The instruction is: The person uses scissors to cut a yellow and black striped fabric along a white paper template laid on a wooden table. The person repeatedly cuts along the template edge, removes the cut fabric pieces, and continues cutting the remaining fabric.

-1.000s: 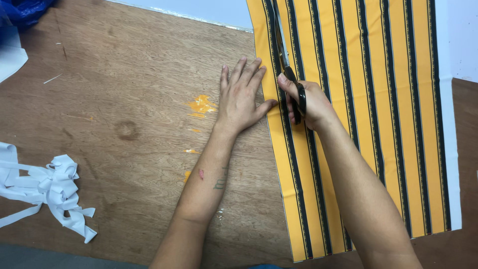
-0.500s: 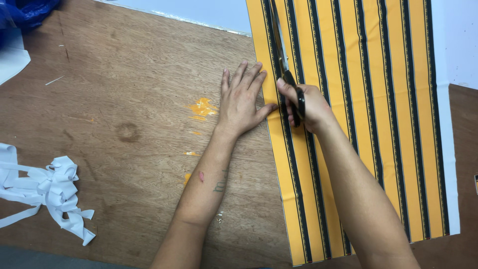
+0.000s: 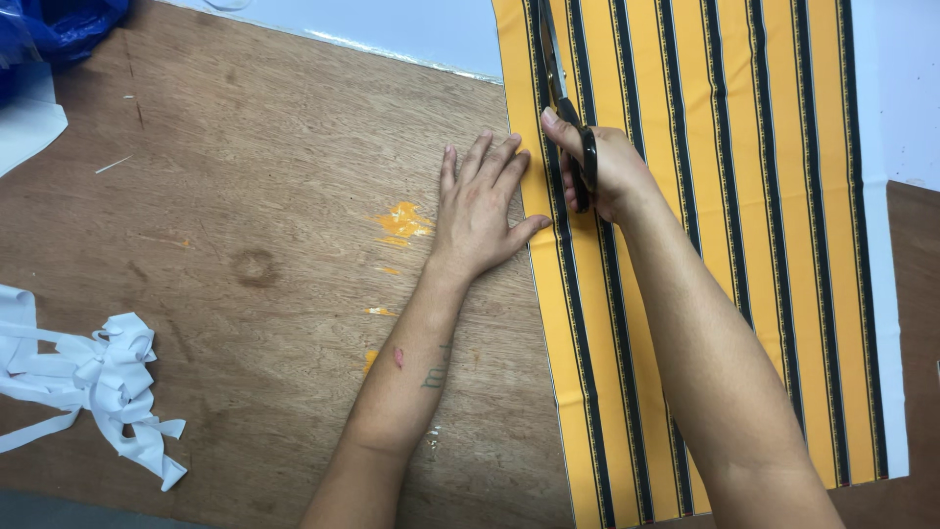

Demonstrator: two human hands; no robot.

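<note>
A long piece of yellow cloth with black stripes (image 3: 774,196) lies on a brown wooden table (image 3: 245,196), running from the near edge to the far edge. My right hand (image 3: 607,171) grips black-handled scissors (image 3: 563,103), whose blades point away from me along a black stripe near the cloth's left edge. My left hand (image 3: 480,211) lies flat, fingers spread, on the table at the cloth's left edge, thumb touching the cloth.
A heap of white cut strips (image 3: 93,377) lies at the near left. A blue plastic bag (image 3: 54,29) and a white sheet (image 3: 29,122) sit at the far left corner. Orange paint marks (image 3: 403,223) spot the wood. White surface borders the cloth on the right.
The scissors and my right hand have moved a little farther away along the stripe. My left hand has shifted slightly forward with them.
</note>
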